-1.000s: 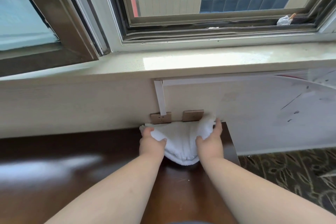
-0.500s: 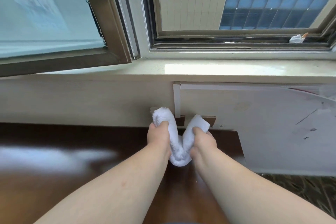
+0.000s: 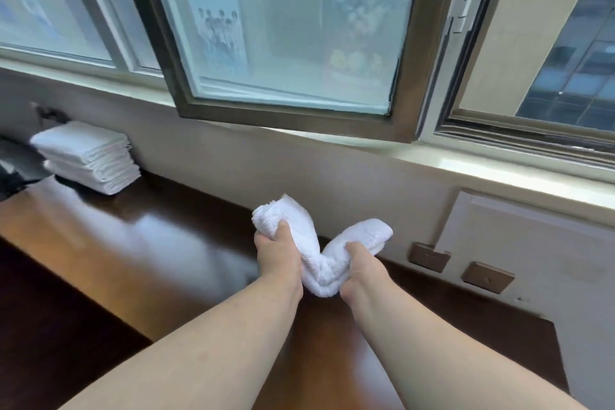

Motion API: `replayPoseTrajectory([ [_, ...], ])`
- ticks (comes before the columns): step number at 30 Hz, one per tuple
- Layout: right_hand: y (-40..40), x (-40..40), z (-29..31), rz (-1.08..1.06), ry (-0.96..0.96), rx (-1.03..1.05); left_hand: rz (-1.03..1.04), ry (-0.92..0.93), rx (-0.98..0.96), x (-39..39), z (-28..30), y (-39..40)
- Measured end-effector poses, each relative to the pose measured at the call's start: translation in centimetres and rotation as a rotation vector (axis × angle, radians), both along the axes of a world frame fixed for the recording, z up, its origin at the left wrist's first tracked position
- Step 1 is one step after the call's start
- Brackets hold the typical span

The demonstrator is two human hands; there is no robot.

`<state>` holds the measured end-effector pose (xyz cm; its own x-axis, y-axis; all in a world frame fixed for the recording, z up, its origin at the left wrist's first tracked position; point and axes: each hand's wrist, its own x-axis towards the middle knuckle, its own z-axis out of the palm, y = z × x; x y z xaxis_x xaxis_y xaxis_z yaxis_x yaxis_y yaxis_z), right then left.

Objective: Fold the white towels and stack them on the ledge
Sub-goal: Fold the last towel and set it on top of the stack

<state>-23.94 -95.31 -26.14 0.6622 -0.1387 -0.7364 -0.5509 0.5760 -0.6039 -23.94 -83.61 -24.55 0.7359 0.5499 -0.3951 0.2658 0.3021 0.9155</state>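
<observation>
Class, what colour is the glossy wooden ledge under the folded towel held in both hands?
Dark reddish-brown, on the glossy wooden ledge, seen in the head view.

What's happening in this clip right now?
A person is folding a white towel over a dark wooden ledge below an open window. The left hand grips one end and the right hand grips the other, with the towel bent into a V between them, lifted rather than lying flat. A stack of folded white towels already sits at the far left of the ledge, against the wall. This towel has not joined it yet.
</observation>
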Motion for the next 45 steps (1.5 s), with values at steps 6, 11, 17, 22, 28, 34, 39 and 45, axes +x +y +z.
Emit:
replayPoseTrajectory([
  [6,14.3,-3.0,4.5,0.186,-0.259,-0.091,0.096,-0.021,0.078,-4.6,4.0,13.9],
  [11,26.5,-5.7,7.9,0.29,-0.383,-0.088,0.154,-0.053,0.123,-8.6,7.2,25.3],
  [17,36.9,-8.3,9.7,0.248,-0.358,0.066,0.352,-0.127,0.029,-12.8,10.4,37.2],
  [22,42.7,-8.8,12.6,0.096,-0.346,0.26,0.544,-0.305,-0.252,-14.7,12.8,44.9],
  [28,48.2,-6.3,15.1,0.151,-0.301,0.279,0.601,-0.362,-0.296,-13.3,14.1,50.0],
  [34,53.6,-1.3,15.5,0.161,-0.227,0.449,0.602,-0.393,-0.258,-9.7,15.2,55.3],
  [39,58.9,5.1,15.8,0.201,-0.148,0.524,0.594,-0.367,-0.245,-4.9,16.1,60.1],
  [45,65.6,10.2,17.6,0.221,-0.094,0.558,0.614,-0.363,-0.257,-0.3,17.1,66.4],
])
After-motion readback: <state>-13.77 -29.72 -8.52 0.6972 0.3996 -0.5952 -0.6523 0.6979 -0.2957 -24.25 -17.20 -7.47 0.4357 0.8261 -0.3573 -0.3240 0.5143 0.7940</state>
